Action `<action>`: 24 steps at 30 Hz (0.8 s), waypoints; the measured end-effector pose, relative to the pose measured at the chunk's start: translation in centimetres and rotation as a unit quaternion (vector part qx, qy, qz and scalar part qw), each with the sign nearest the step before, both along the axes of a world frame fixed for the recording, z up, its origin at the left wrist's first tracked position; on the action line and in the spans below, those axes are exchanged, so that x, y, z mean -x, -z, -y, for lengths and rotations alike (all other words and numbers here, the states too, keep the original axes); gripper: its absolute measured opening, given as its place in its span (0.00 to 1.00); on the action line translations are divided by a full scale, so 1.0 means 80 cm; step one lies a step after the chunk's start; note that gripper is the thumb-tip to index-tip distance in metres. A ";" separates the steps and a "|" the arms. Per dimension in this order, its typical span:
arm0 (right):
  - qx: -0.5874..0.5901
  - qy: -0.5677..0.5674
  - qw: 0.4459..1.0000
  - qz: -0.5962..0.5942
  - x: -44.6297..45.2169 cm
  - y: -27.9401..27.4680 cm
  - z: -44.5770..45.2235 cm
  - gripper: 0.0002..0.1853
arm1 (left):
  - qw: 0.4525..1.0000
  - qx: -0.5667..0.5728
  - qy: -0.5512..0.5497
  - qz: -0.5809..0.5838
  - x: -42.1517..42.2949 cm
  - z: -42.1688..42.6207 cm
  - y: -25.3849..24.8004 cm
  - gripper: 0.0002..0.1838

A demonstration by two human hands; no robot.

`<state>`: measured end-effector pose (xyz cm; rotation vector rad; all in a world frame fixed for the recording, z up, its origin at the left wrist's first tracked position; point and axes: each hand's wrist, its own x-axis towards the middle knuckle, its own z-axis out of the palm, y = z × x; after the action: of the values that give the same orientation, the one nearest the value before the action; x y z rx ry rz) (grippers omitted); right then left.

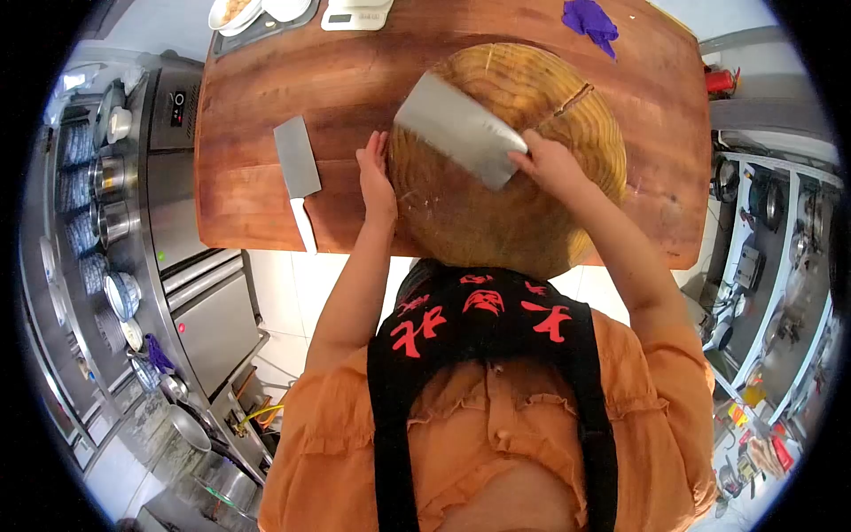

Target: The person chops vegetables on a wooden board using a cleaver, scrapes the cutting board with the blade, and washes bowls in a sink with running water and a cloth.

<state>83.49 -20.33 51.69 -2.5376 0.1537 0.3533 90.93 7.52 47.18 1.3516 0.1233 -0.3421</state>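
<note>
A wide cleaver (456,129) with a bright steel blade is held by my right hand (554,167), whose fingers are wrapped round its handle. The blade is slightly blurred and lies over the round wooden chopping block (567,142), tilted across it; whether it touches the wood I cannot tell. My left hand (377,176) rests at the left side of the block, its fingers stretched out against the rim, holding nothing. To the left, a second cleaver (297,160) with a white handle lies flat on the wooden table (239,168).
A white kitchen scale (356,14) and a grey tray (275,27) with white bowls (235,12) stand at the table's far left. A purple cloth (591,25) lies at the far right. Steel cabinets (213,328) and shelves with pots flank the table. The block has a crack.
</note>
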 end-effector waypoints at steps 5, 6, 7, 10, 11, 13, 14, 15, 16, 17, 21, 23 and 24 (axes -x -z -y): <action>-0.024 0.005 0.999 0.022 0.025 -0.002 0.019 0.18 | 1.000 0.002 0.025 0.006 0.003 -0.001 -0.015 0.37; -0.043 0.069 0.996 0.045 0.029 -0.006 0.024 0.17 | 1.000 0.012 0.028 0.008 0.005 -0.003 -0.016 0.37; -0.023 0.079 0.996 0.033 0.035 -0.003 0.028 0.17 | 1.000 0.004 0.029 0.011 0.010 -0.001 -0.017 0.36; 0.001 0.088 0.996 -0.026 0.058 -0.007 0.013 0.19 | 0.999 -0.006 0.031 0.024 0.018 0.002 -0.021 0.35; 0.027 0.065 0.997 -0.028 0.071 0.000 0.001 0.19 | 0.999 0.002 0.029 0.027 0.020 0.001 -0.016 0.34; 0.022 0.062 0.997 -0.034 0.093 -0.017 -0.027 0.19 | 0.995 -0.047 0.042 0.081 0.030 0.004 -0.008 0.33; 0.016 0.088 0.996 -0.015 0.109 -0.017 -0.029 0.19 | 0.984 -0.106 0.058 0.133 0.034 0.005 -0.006 0.32; 0.009 0.115 0.993 0.003 0.130 -0.009 -0.028 0.19 | 0.966 -0.164 0.074 0.186 0.038 0.003 -0.005 0.31; 0.004 0.142 0.990 0.021 0.153 -0.002 -0.025 0.19 | 0.942 -0.220 0.089 0.238 0.043 0.002 -0.004 0.30; -0.009 0.237 0.971 0.013 0.180 0.008 -0.017 0.19 | 0.912 -0.271 0.103 0.289 0.047 0.003 -0.003 0.29; -0.035 0.496 0.867 -0.018 0.270 -0.016 0.004 0.18 | 0.832 -0.306 0.229 0.403 0.065 0.006 -0.019 0.30; 0.032 0.442 0.894 0.059 0.302 0.017 -0.005 0.19 | 0.813 -0.322 0.229 0.427 0.067 0.000 -0.021 0.31; 0.022 0.446 0.893 -0.049 0.293 0.015 -0.024 0.20 | 0.803 -0.328 0.229 0.441 0.063 -0.001 -0.022 0.32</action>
<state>60.08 -18.41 50.53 -2.1916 1.3113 0.0969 85.87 7.58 48.95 2.1076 -0.9684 -0.0210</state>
